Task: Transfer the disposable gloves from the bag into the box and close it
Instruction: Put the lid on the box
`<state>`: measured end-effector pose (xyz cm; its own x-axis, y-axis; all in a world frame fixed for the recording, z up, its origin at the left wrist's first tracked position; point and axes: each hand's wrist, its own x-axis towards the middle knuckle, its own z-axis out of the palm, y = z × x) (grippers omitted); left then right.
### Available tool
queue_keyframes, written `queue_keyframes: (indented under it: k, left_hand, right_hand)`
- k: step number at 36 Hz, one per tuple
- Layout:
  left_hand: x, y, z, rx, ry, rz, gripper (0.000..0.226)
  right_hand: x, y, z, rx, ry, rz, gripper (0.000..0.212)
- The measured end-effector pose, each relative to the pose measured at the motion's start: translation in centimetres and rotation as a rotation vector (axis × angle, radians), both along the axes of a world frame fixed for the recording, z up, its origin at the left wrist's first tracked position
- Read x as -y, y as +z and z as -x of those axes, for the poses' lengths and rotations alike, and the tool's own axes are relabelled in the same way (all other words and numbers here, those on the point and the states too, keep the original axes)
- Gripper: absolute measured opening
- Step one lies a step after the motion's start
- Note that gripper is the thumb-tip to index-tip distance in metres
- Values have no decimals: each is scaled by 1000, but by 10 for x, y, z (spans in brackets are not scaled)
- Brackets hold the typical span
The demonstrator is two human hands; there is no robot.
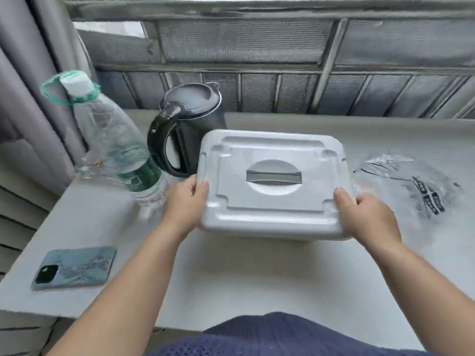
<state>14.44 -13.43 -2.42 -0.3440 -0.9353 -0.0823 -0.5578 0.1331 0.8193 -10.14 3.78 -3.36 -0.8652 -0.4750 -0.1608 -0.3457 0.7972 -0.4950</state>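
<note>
**Working the lid evenly from both ends**

Your left hand (pixel 185 201) grips the left edge of the white rectangular plastic lid (pixel 272 206), thumb on top and fingers curled underneath. Your right hand (pixel 367 217) clamps the right edge the same way. The lid covers the white plastic box (pixel 277 237), whose wall shows only as a strip below the near edge. Whether the lid is snapped down or merely resting cannot be told.

The box stands in the middle of the pale table (pixel 231 278). The clear plastic bag with black print (pixel 411 186) lies just beside it, close to your right fingers. The bag looks flat and slack, and no gloves can be made out in it, so closing is probably the step in hand.

- Press both ends down together with the lid level, so neither side rides up.
- Then walk your thumbs along the rim to each corner and check the near edge for a gap.
- Leave the grey recessed handle (pixel 273 177) alone; pressing there would likely bow the middle.
- Push straight down, not forward: the black electric kettle (pixel 190 124) sits just behind the far left corner, and the clear plastic water bottle with a green label (pixel 113 145) stands near your left wrist
</note>
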Motion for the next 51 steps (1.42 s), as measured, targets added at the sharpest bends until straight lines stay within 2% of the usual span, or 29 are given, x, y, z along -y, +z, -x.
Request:
queue_keyframes:
  k: [2,6,15,20,24,29,32,37,41,43,44,46,51]
  left_hand:
    - [3,-12,15,89,-53,28,29]
    - [11,-19,36,175,-118,92,22]
    - [23,-17,51,300,-111,187,24]
    - [23,-1,51,255,-128,197,18]
    - [17,2,49,240,-110,119,28]
    - [3,1,56,50,-85,-14,23]
    - [-6,-3,63,53,-108,8,35]
    - [-9,-5,59,38,-8,48,30]
    - [-19,6,57,-126,72,-5,37]
    - [-21,9,62,-211,38,-125,27]
    - [-22,9,66,-218,-3,-185,21]
    - [-28,8,71,-159,-94,-232,24]
    - [-35,8,76,45,-194,-102,13]
  right_hand:
    - [-11,-8,4,6,-43,-59,48]
    - [-16,-15,9,29,-84,-49,47]
    - [0,-13,16,137,-81,-4,50]
    - [3,-11,18,136,-125,111,46]
    - [5,-13,20,175,-133,155,37]
    - [-10,-15,32,148,-175,196,32]
    - [-20,-17,39,184,-196,184,37]
    - [-13,-9,38,195,-143,248,31]
    - [-11,-1,49,154,-142,275,35]
    - [-18,-2,59,146,-164,273,35]
    - [-22,-2,64,155,-182,271,34]
    - [-31,-4,71,177,-220,254,35]
    - [-28,-5,70,221,-229,226,37]
